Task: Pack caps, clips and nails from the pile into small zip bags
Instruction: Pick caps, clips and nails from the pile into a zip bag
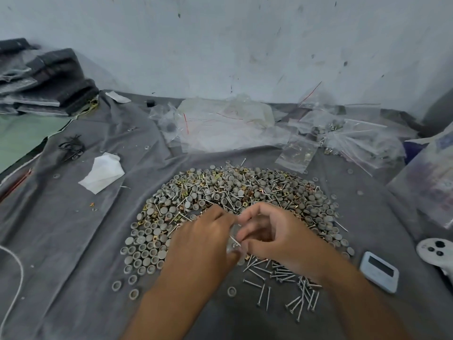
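A wide pile (235, 190) of grey round caps, brass clips and steel nails lies on the grey cloth (73, 241). More loose nails (282, 278) lie near my right wrist. Both hands meet over the pile's near edge. My left hand (201, 244) and my right hand (272, 231) pinch a small clear zip bag (234, 239) between them, and a nail shows inside or against it. The bag is mostly hidden by my fingers.
Empty and filled zip bags (296, 150) lie heaped along the back by the wall. A white tissue (104, 171) lies at the left, folded dark cloths (46, 79) at the far left. A small white timer (380, 271) and a white controller (436, 251) sit at the right.
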